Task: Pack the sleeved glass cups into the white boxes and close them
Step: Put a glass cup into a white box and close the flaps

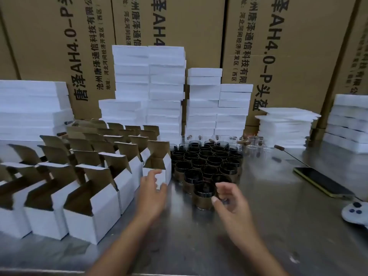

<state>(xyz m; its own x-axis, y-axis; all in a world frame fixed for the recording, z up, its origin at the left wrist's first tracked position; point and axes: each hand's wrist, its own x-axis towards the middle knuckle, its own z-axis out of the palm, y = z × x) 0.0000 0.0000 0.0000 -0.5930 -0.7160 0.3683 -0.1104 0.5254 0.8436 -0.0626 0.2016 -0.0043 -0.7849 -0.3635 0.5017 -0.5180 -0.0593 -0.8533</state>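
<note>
Dozens strong, found the cups (207, 162) clustered upright mid-desk (278, 216), a dark sleeve round each, mouths up, long axes vertical. Found the front cup (205, 194) standing at the near edge of the cluster, just left of the right hand (231, 198) and nearer that hand than the other. Saw that hand's fingers loosely curled, thumb close by the cup's side; could not tell whether touching, and saw no grip on anything. Saw the left hand (152, 188) relaxed against the front of the nearest open box (168, 170), touching, not clasping. Placed that box just left of the cluster, flap raised, mouth upward, with more open boxes (95, 216) in rows further left. Judged the coming move short: front cup taken by the right hand, kept upright, carried left and lowered base-first into the box steadied by the left.
</note>
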